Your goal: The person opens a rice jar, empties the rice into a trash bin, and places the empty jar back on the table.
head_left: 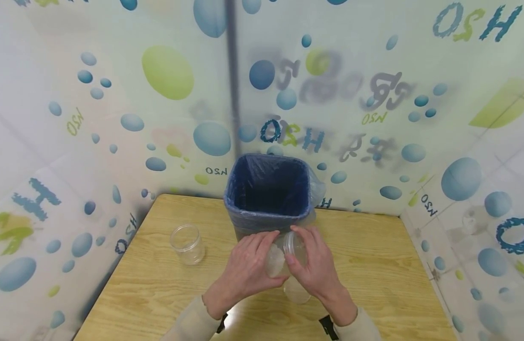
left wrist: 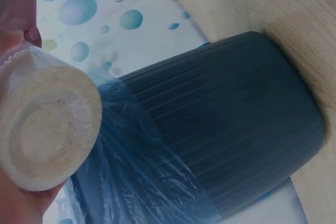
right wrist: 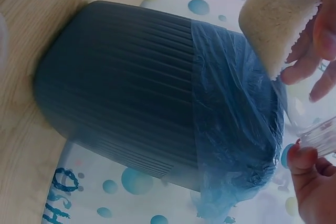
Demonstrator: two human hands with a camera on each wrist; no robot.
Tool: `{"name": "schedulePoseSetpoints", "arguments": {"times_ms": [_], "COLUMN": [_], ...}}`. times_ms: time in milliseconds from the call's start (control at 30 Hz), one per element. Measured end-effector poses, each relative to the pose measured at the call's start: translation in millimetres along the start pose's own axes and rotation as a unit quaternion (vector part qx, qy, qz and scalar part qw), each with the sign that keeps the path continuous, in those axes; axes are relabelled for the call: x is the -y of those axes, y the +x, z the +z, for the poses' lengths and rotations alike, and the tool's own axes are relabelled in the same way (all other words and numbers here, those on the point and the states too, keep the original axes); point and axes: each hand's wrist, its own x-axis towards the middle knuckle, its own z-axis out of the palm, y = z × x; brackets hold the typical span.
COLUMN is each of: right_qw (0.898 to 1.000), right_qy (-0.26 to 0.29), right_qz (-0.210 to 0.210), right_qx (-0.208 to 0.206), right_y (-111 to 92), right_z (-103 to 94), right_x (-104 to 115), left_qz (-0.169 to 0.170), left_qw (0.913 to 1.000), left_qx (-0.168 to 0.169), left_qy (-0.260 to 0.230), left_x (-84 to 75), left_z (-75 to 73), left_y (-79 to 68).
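My left hand [head_left: 249,263] grips a clear jar of rice [left wrist: 50,127], whose round base faces the left wrist camera. In the right wrist view the rice [right wrist: 278,24] lies slanted in the tilted jar. My right hand [head_left: 315,265] holds a clear plastic jar [head_left: 289,244] by its ridged rim, close to the rice jar. Its body is partly hidden behind the fingers. Both hands are raised in front of a dark bin [left wrist: 231,114] lined with a blue bag [head_left: 262,215]. Below them, another clear container [head_left: 297,290] shows on the table, partly covered by the right hand.
An open clear jar [head_left: 188,246] stands on the wooden table [head_left: 364,270], left of the bin. Patterned sheets [head_left: 168,118] with blue and green dots enclose the back and sides of the table. Part of the bag bulges outside the bin's right side.
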Motion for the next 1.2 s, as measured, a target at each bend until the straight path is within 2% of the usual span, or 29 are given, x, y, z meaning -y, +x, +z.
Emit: {"name": "schedulePoseSetpoints", "arguments": {"times_ms": [267, 500, 600, 800, 933, 1100, 1200], "right_qw": [0.999, 0.992, 0.990, 0.992, 0.990, 0.982, 0.977], "right_qy": [0.010, 0.011, 0.005, 0.019, 0.050, 0.071, 0.077], "right_qz": [-0.049, -0.119, -0.138, -0.122, -0.110, -0.136, -0.145], "right_qx": [-0.019, -0.028, -0.019, 0.034, 0.078, 0.114, 0.137], "right_y": [1.6, 8.1, 9.7, 6.3, 4.0, 4.8, 5.3], "right_z": [-1.1, -2.6, -3.3, -9.9, -16.3, -22.9, -27.7], "right_x": [-5.3, -7.2, -8.0, -10.2, -9.8, -6.6, -4.3], "left_qz": [0.004, -0.020, -0.020, -0.002, -0.002, -0.014, -0.015], "left_qw": [0.9999, 0.9959, 0.9945, 0.9944, 0.9912, 0.9853, 0.9838], "left_qx": [0.007, 0.064, 0.075, 0.077, 0.101, 0.136, 0.144], "left_qy": [-0.010, -0.060, -0.070, -0.072, -0.086, -0.102, -0.105], "left_x": [0.0, 1.8, 3.3, 7.0, 11.6, 18.2, 20.7], "left_z": [-2.1, -6.0, -8.1, -10.3, -11.6, -13.4, -14.5], "left_y": [3.9, 2.4, 1.8, 2.9, 3.1, 1.1, -0.4]}}
